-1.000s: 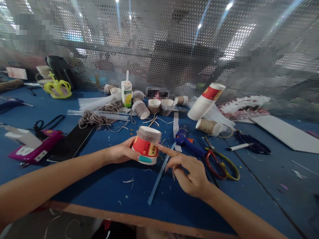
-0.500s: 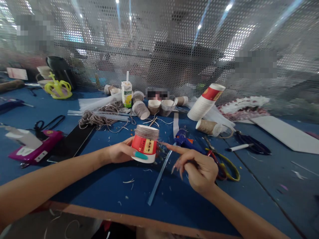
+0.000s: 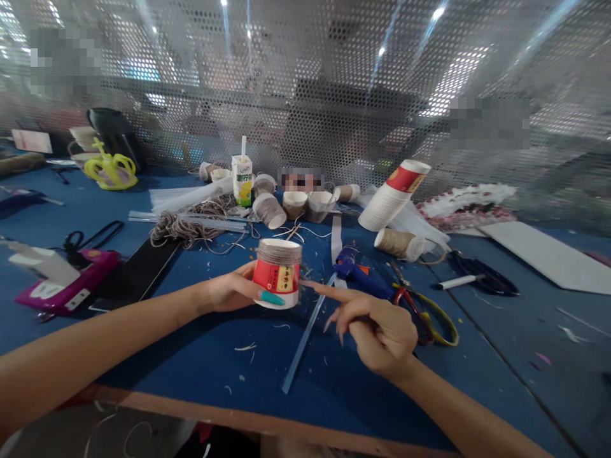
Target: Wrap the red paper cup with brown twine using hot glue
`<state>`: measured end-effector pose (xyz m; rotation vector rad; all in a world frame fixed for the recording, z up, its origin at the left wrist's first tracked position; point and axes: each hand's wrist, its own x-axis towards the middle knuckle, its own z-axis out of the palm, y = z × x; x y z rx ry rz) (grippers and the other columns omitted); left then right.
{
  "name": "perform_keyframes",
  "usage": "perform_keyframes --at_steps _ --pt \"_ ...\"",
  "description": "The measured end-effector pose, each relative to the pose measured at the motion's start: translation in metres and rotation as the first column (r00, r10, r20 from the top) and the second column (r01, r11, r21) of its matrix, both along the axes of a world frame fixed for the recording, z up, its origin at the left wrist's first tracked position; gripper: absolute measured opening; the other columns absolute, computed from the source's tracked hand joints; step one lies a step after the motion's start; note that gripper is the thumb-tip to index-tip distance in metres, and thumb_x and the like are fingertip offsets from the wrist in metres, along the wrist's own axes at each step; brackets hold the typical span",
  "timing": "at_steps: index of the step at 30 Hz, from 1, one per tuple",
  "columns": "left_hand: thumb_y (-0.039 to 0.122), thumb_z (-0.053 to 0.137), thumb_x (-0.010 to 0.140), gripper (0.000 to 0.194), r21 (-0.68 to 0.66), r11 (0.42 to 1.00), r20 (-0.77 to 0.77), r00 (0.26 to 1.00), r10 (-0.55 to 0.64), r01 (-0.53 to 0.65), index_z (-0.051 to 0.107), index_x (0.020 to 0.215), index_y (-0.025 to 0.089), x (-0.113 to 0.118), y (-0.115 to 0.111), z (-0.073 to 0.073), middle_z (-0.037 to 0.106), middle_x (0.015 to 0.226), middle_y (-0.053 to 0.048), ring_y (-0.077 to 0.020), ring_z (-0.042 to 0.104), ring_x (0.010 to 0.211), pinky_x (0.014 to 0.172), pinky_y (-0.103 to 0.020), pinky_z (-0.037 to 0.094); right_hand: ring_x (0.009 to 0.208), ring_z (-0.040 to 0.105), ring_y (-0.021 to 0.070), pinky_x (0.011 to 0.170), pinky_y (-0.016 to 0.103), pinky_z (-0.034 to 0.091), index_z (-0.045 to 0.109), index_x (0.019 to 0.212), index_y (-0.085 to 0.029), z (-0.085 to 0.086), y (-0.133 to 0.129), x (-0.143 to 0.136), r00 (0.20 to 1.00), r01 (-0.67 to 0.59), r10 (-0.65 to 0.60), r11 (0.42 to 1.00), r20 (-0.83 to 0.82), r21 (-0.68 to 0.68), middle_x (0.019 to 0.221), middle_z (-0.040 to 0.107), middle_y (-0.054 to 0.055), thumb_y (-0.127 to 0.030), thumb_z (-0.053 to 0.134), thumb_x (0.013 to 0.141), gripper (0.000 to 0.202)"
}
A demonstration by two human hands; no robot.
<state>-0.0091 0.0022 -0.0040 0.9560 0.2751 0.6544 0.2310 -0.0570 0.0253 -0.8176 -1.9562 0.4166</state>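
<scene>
Paper cup (image 3: 275, 275) is mid-desk (image 3: 214, 375), about upright, mouth up; looks lifted off the surface, contact underneath not visible. Your left hand (image 3: 235, 291) comes in from nine o'clock, grip clamped on the cup, thumb across the front low down. Your right hand (image 3: 379, 327) sits at four o'clock: index finger stretched toward the cup wall, other fingers curled, grip apart with nothing visible in it; can't tell if the fingertip touches. Progress: cord band (image 3: 279, 253) goes around the upper part below the rim; red printed wall and white base still bare on the side facing you. So judged partly covered, lower portion left; far side hidden. Cord tangle (image 3: 184, 230) at ten o'clock, cord-wrapped cup (image 3: 270, 211) lying at twelve, cup stack (image 3: 392, 198) leaning at two, blue glue gun (image 3: 363, 275) at three, scissors (image 3: 426, 317) between three and four, clear strip (image 3: 301, 356) at five.
</scene>
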Motion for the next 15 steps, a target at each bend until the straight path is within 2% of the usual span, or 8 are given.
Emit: perform_keyframes --at_steps 2,4,6,8,10,11,13,15 --pt "0.014 0.078 0.055 0.057 -0.023 0.999 0.003 1.0 0.027 -0.027 0.066 0.111 0.016 0.001 0.0 0.0 0.074 0.101 -0.007 -0.0202 0.067 0.093 0.089 -0.033 0.047 0.055 0.066 0.0129 0.051 0.027 0.052 0.051 0.068 -0.023 0.002 0.007 0.003 0.996 0.081 -0.08 0.996 -0.033 0.038 0.104 0.075 0.006 -0.007 0.043 0.079 0.021" --pt "0.014 0.079 0.056 0.059 -0.043 0.997 0.005 0.998 0.058 -0.058 0.066 0.113 0.016 0.002 0.001 0.0 0.074 0.103 -0.007 -0.0207 0.067 0.095 0.092 -0.035 0.047 0.075 0.069 0.0195 0.064 0.034 0.055 0.052 0.081 -0.023 0.006 0.02 0.008 0.97 0.24 -0.241 0.97 0.021 0.044 0.109 0.07 0.01 -0.014 0.046 0.081 0.01" --pt "0.015 0.079 0.058 0.058 -0.068 0.994 0.027 0.996 0.082 -0.08 0.065 0.114 0.017 0.002 0.002 -0.001 0.074 0.105 -0.007 -0.0229 0.067 0.098 0.094 -0.04 0.047 0.096 0.064 0.0287 0.078 0.044 0.053 0.051 0.093 -0.02 0.01 0.037 0.017 0.855 0.485 -0.484 0.874 0.189 0.043 0.113 0.062 0.017 -0.024 0.053 0.077 0.017" --pt "0.016 0.078 0.06 0.055 -0.092 0.992 0.057 0.994 0.088 -0.083 0.065 0.114 0.018 0.001 0.003 -0.002 0.073 0.105 -0.007 -0.0248 0.067 0.099 0.095 -0.045 0.046 0.11 0.055 0.0394 0.091 0.054 0.044 0.05 0.095 -0.016 0.014 0.053 0.028 0.634 0.697 -0.627 0.717 0.453 0.016 0.11 0.059 0.021 -0.036 0.062 0.071 0.034" --pt "0.015 0.077 0.06 0.055 -0.105 0.991 0.069 0.994 0.085 -0.078 0.065 0.114 0.017 0.001 0.004 -0.004 0.074 0.104 -0.007 -0.0245 0.067 0.098 0.095 -0.044 0.046 0.11 0.052 0.0454 0.089 0.055 0.043 0.051 0.095 -0.012 0.016 0.064 0.04 0.462 0.804 -0.566 0.592 0.683 -0.053 0.107 0.057 0.024 -0.053 0.065 0.068 0.05" --pt "0.014 0.078 0.06 0.056 -0.108 0.991 0.065 0.994 0.086 -0.079 0.065 0.114 0.017 0.0 0.005 -0.004 0.074 0.103 -0.007 -0.0238 0.068 0.097 0.095 -0.042 0.046 0.108 0.052 0.0461 0.088 0.054 0.043 0.052 0.094 -0.012 0.017 0.068 0.045 0.419 0.821 -0.511 0.567 0.75 -0.072 0.106 0.056 0.024 -0.058 0.063 0.067 0.054" --pt "0.013 0.079 0.059 0.055 -0.121 0.988 0.04 0.994 0.098 -0.093 0.065 0.113 0.016 0.001 0.005 -0.005 0.074 0.101 -0.007 -0.0226 0.068 0.095 0.094 -0.039 0.046 0.105 0.054 0.0444 0.084 0.051 0.045 0.052 0.094 -0.013 0.018 0.071 0.052 0.408 0.804 -0.403 0.584 0.819 -0.113 0.104 0.056 0.022 -0.058 0.063 0.067 0.054" --pt "0.014 0.08 0.058 0.051 -0.135 0.982 0.004 0.991 0.131 -0.13 0.066 0.107 0.016 0.002 0.005 -0.005 0.074 0.099 -0.007 -0.0217 0.069 0.091 0.093 -0.038 0.046 0.102 0.057 0.0405 0.082 0.046 0.047 0.052 0.1 -0.013 0.019 0.071 0.055 0.441 0.765 -0.33 0.625 0.835 -0.156 0.105 0.055 0.019 -0.047 0.067 0.065 0.05"
